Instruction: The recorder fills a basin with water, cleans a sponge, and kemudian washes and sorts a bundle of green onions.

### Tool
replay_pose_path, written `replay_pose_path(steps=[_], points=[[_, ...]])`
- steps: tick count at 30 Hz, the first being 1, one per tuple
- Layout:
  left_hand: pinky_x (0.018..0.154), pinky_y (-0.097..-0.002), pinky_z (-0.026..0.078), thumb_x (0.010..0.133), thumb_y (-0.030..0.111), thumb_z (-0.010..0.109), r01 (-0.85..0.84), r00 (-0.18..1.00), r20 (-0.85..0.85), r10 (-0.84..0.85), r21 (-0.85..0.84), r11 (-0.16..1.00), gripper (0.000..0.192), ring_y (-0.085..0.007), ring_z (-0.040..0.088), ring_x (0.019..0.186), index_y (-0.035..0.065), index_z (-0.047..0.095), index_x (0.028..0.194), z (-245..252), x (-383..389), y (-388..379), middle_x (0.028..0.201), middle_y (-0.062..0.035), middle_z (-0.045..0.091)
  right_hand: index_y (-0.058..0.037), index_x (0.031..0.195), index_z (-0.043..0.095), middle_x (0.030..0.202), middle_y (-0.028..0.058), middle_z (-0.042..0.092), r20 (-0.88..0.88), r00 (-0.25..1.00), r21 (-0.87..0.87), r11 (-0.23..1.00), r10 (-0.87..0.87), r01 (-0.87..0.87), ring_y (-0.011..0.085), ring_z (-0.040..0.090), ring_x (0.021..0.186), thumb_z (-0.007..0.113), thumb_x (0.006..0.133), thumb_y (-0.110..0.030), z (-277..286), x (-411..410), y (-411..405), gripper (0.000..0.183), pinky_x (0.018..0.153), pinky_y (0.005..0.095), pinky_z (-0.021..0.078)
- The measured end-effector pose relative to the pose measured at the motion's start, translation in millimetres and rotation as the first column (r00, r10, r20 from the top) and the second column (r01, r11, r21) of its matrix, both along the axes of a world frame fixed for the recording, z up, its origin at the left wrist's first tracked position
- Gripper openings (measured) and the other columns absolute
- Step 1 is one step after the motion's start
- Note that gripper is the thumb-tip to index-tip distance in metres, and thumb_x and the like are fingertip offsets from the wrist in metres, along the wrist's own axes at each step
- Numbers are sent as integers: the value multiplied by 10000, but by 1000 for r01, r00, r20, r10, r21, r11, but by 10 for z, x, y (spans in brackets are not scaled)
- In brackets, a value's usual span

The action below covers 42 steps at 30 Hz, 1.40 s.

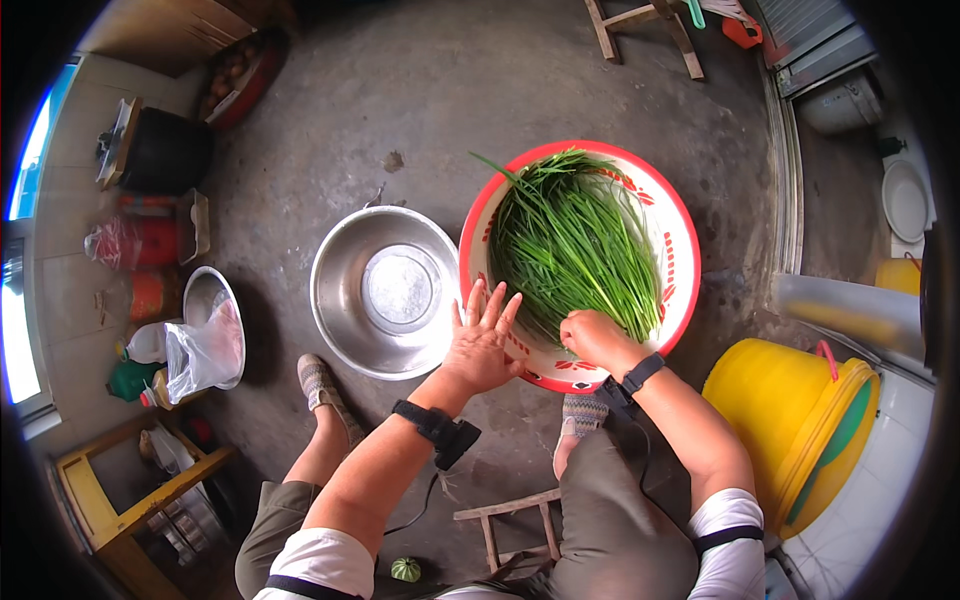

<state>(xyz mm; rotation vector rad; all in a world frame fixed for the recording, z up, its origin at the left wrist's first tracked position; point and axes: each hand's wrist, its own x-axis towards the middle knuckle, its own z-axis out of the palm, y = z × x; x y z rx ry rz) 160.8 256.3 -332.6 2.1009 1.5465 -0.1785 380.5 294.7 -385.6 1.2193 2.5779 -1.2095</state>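
Observation:
A red-rimmed white enamel basin (pixel 681 225) with red patterns stands on the floor before me, holding a big heap of long, thin green leaves, like Chinese chives (pixel 577 240). My left hand (pixel 484 341) is spread flat, palm down, over the basin's front left rim, and nothing shows in it. My right hand (pixel 598 339) is curled at the front edge of the leaves, inside the basin; its palm is hidden, so whether it grips any leaves is unclear. Left of the enamel basin, touching or nearly touching it, sits a stainless steel basin (pixel 337 300) with nothing visible inside.
A yellow bucket (pixel 757 420) lies tipped at my right. Along the left wall are a metal bowl (pixel 196 289) with a plastic bag (pixel 196 356) and a yellow wooden frame (pixel 150 495). A small striped green squash (pixel 406 569) lies near a wooden stool (pixel 506 511).

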Motion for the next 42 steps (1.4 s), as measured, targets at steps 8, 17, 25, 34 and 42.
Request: replay_pose_path(steps=[8,17,25,34,42], points=[[1022,-629,154,636,462,688,9,1000,-1,-9,6,1000,989,-412,57,1350,158,169,1421,-18,-14,-10,1469,-143,138,-29,842,551,728,143,624,-67,971,-78,972,-228,223,318,617,708,657,708,-102,117,-138,-46,185,619,393,485],[1020,-634,157,625,462,696,24,1000,-13,-24,-23,999,1000,-416,61,1349,168,168,1421,2,18,24,1467,-139,143,-21,743,623,771,171,616,130,981,40,989,-144,140,349,605,766,530,725,-116,-111,-243,-66,134,678,428,483],[1017,-637,152,649,489,677,27,1000,-8,-27,-19,999,968,-416,65,1348,163,187,1417,20,-1,21,1465,-145,147,-13,706,629,736,187,617,273,961,36,999,-37,29,353,610,743,528,709,-80,148,117,-15,121,657,430,482],[1018,-636,149,643,499,677,23,1000,9,-23,-5,1000,958,-424,59,1340,166,211,1410,-16,-16,7,1458,-150,158,-37,798,589,723,148,593,92,984,143,980,-151,137,332,599,710,526,721,-14,323,123,2,102,622,423,478],[1011,-637,156,625,484,695,28,999,25,-28,13,1000,966,-445,64,1331,164,226,1406,-28,-18,-13,1451,-156,174,-88,1423,132,1457,236,97,438,873,22,973,-215,229,464,81,1327,597,807,-351,254,-1,132,816,1035,610,140]])
